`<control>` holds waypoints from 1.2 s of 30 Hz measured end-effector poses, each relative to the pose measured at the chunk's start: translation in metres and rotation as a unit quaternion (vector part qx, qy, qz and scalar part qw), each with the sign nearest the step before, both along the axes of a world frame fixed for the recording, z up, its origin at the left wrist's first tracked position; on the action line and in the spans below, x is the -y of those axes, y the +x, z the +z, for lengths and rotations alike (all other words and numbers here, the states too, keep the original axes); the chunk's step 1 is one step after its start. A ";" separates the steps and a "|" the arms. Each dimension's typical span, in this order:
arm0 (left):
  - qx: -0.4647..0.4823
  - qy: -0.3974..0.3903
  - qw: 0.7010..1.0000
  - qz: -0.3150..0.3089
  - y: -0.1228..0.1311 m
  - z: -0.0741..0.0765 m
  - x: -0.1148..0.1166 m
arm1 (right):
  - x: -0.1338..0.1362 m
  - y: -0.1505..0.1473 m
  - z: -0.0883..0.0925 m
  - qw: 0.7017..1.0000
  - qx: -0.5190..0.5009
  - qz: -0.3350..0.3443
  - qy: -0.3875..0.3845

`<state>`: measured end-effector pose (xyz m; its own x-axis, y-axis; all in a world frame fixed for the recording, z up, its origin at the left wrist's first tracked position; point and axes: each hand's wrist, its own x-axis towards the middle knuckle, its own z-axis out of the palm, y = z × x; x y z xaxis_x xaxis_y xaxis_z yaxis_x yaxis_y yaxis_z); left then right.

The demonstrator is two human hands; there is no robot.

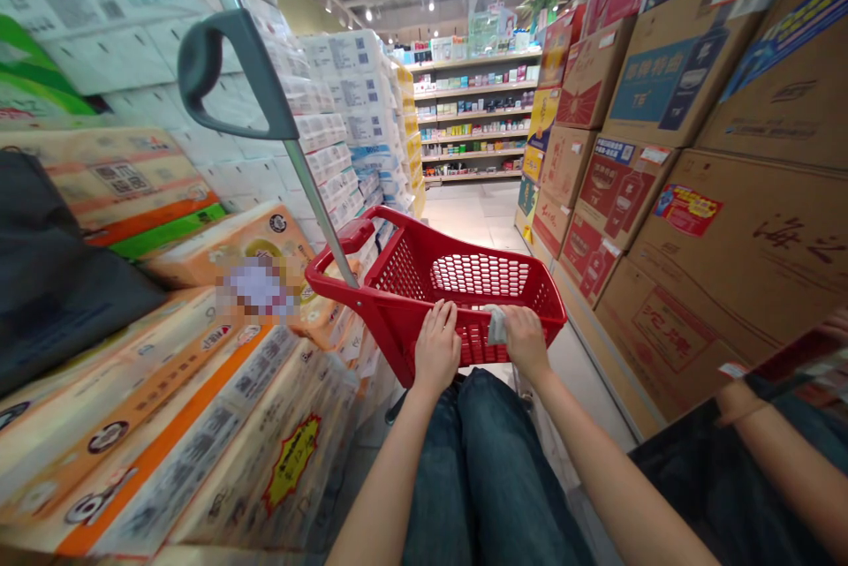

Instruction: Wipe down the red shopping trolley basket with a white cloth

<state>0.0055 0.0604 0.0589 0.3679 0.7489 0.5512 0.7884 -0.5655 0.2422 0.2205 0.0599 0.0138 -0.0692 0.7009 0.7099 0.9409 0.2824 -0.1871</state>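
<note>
A red rolling shopping basket stands in front of my knees, its perforated tub holding nothing that I can see. My left hand rests on its near rim, the fingers together and hooked over the edge. Farther right along the same rim, my right hand is closed on a crumpled pale grey cloth, pressing it against the basket. The basket's metal pole is pulled out and leans up to the left, ending in a dark grey loop handle.
Packs of tissue paper are piled close on the left, with a dark bag on them. Stacked cartons line the right side. Shelves of small goods stand at the aisle's far end. A reflective dark surface is at lower right.
</note>
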 end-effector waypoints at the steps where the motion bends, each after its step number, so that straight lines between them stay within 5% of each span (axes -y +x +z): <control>1: 0.003 0.002 1.000 0.000 0.000 -0.001 0.000 | 0.004 0.022 -0.005 1.000 0.002 -0.014 0.009; 5: 0.010 0.006 1.000 0.000 0.004 -0.003 -0.001 | 0.017 0.084 -0.022 0.998 0.009 -0.049 0.027; 8: 0.013 0.005 1.000 0.002 0.005 -0.003 -0.001 | 0.020 0.090 -0.023 0.999 0.007 -0.033 0.021; 19: 0.001 0.003 1.000 0.023 0.006 0.001 0.000 | -0.024 -0.047 0.025 0.994 0.035 0.102 -0.015; 22: -0.002 0.004 1.000 0.024 0.004 0.003 0.001 | -0.027 -0.055 0.028 0.993 0.046 0.106 -0.017; 32: -0.009 0.006 1.000 0.005 0.004 0.001 -0.002 | 0.009 0.099 -0.007 0.997 0.065 0.027 -0.023; 36: -0.001 0.003 1.000 0.004 0.006 0.001 -0.002 | 0.018 0.111 -0.018 1.000 0.019 -0.003 0.013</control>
<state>0.0110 0.0622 0.0596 0.3636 0.7489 0.5541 0.7932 -0.5608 0.2373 0.3320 0.0421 -0.0045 -0.0927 0.6823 0.7252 0.9488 0.2813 -0.1434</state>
